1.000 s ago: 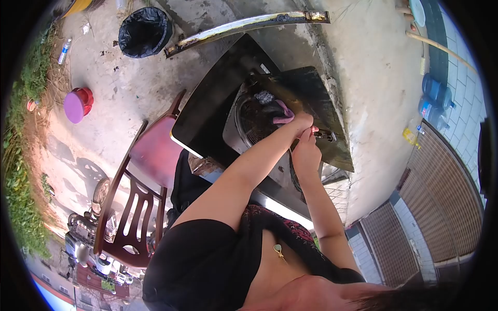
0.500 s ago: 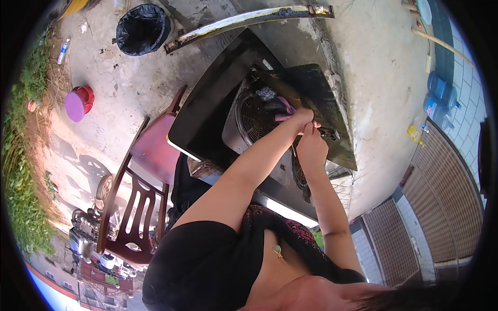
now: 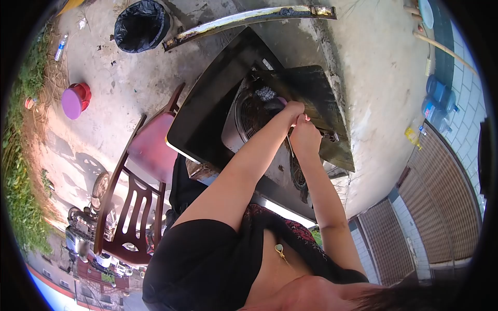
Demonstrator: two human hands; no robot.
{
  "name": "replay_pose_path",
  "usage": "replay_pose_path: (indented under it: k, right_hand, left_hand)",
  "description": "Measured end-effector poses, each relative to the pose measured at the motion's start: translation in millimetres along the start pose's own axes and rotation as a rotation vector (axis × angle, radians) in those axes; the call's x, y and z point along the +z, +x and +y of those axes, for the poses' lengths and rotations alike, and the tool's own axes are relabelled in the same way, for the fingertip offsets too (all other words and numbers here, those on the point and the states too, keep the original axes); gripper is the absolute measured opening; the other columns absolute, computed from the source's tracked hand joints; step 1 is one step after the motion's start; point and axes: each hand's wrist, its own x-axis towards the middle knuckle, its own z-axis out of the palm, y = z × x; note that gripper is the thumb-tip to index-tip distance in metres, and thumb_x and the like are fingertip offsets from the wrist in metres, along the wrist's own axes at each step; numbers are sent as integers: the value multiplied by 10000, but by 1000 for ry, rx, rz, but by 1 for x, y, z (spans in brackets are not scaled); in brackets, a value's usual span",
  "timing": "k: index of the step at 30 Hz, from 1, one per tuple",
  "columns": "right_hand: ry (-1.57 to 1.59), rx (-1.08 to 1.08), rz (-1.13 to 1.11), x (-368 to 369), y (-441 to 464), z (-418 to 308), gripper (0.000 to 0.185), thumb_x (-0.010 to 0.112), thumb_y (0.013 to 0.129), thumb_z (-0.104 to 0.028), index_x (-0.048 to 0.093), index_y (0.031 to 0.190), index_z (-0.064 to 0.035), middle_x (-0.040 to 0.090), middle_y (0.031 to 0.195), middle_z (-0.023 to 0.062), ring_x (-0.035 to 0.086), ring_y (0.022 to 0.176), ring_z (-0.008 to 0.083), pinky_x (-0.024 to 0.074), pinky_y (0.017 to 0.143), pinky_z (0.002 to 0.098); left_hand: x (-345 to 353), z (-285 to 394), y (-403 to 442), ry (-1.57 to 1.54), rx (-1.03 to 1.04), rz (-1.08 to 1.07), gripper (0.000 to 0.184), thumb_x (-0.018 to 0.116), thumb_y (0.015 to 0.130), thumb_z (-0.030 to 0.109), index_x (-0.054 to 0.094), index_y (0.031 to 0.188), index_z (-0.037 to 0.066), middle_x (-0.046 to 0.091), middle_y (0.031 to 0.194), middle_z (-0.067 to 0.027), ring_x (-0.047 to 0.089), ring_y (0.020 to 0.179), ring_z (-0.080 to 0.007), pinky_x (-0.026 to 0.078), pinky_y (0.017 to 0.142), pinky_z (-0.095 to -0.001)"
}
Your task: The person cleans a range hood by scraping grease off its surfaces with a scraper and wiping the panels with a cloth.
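Note:
My left hand (image 3: 294,109) and my right hand (image 3: 305,137) are close together over a grimy, opened range hood (image 3: 228,88). Both have curled fingers; what they grip is hidden. A thin pale rod or cord (image 3: 290,146) shows just below my right hand. Beyond my left hand, a bit of purple cloth-like material (image 3: 281,100) peeks out, mostly covered by the hand. Near it sits a silvery scouring ball (image 3: 265,93). A round fan grille (image 3: 249,119) is left of my hands, and a second grille (image 3: 297,173) is partly covered by my right forearm.
A dark red chair (image 3: 150,150) stands left of the hood. Behind lie a long dirty metal strip (image 3: 249,22) and a bin with a black bag (image 3: 141,26). A purple-topped red stool (image 3: 72,103) is farther left. Large blue water bottles (image 3: 438,103) stand at right.
Both hands have shifted slightly left, my left hand also a little away from me. The purple material is now more covered by my left hand. The hood stays in place.

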Motion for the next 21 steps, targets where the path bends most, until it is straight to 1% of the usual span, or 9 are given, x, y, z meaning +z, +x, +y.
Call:
replay_pose_path:
  k: [2,5,6,8,10,12,13,16,21]
  right_hand:
    - [8,-7,13,7,4,-1,150,484,748,-82,498,873,-1,601,802,200,615,679,320,503,574,390]
    - [2,-106,-5,14,19,7,136,479,760,-95,517,861,-13,607,745,184,612,678,320,499,575,399]
    - [27,-124,26,17,23,11,126,468,781,-116,533,857,-39,606,699,172,608,676,325,492,572,411]
    - [94,-116,67,9,22,12,132,460,796,-130,535,871,-53,605,696,172,604,674,330,486,572,418]
    - [119,-94,82,-5,13,12,137,456,807,-143,533,888,-64,603,694,169,600,665,333,481,569,423]
    - [97,-43,86,-29,-9,16,143,455,814,-152,529,906,-72,602,692,161,596,650,334,475,564,425]
    - [78,-36,111,-39,-17,18,144,455,816,-152,525,913,-71,599,689,159,593,641,334,473,559,426]
    - [43,3,184,-52,-29,27,226,489,797,-143,553,1010,-101,590,670,167,580,627,348,456,545,436]
    - [-105,-84,110,-43,-17,15,181,457,795,-108,483,944,-9,584,657,151,597,593,300,481,515,392]
  left_hand:
    - [-9,0,16,44,-4,-99,183,318,826,30,449,925,-50,534,692,-203,563,553,-292,454,462,-401]
    - [-15,3,23,-130,10,18,169,351,821,31,475,916,-35,547,712,-197,576,588,-287,461,486,-403]
    - [-18,7,10,-91,82,28,168,388,811,39,523,880,-33,572,777,-200,596,641,-294,469,525,-409]
    - [-18,-13,96,188,224,24,183,395,794,41,544,856,-44,578,830,-209,600,701,-312,471,551,-419]
    - [-3,-6,36,-119,128,89,217,401,760,62,567,832,-59,585,879,-213,601,767,-339,477,577,-419]
    - [16,-9,-24,-175,100,20,229,396,740,61,549,872,-47,576,843,-209,589,686,-336,471,530,-423]
    - [26,-22,-6,-177,114,-65,235,378,738,35,525,906,-38,547,801,-204,568,643,-320,460,502,-426]
    - [46,-16,-53,-208,154,-25,210,356,748,22,491,898,-35,506,697,-188,541,575,-302,442,468,-417]
    - [27,-1,-44,-134,42,-147,203,298,780,21,445,899,-54,504,657,-196,495,517,-272,397,422,-408]
